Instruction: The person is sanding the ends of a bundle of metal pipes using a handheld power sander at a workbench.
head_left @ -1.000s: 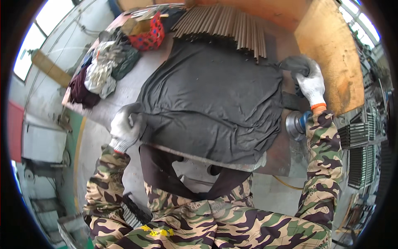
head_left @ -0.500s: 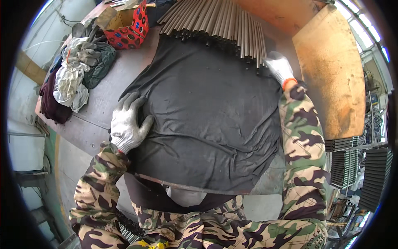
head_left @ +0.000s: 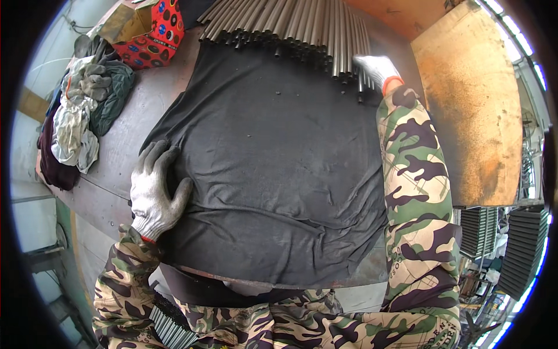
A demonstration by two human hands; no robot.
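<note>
A dark cloth (head_left: 273, 157) lies wrinkled over the tabletop in front of me. On its left edge rests my left hand (head_left: 154, 189) in a white and grey knit glove, open, with thumb spread from the fingers and nothing held. A fanned stack of thin metal tubes (head_left: 290, 26) lies at the far side, open ends toward me. My right hand (head_left: 379, 70), gloved in white with an orange cuff, reaches to the right end of the stack. Its fingers are closed together over the outermost tubes, whose ends stick out below; the fingertips are partly hidden.
Beyond the left hand lie a heap of rags and gloves (head_left: 75, 128) and a red patterned open cardboard box (head_left: 154, 43). A worn brown board (head_left: 471, 110) stands along the right side. Racks with dark ribbed stacks (head_left: 520, 250) stand at lower right. Small dark bits dot the cloth.
The view has shifted, so the box, rags and cloth sit further left. My right hand has come left from beside the stack onto its right-end tubes. The left hand stays spread on the cloth.
</note>
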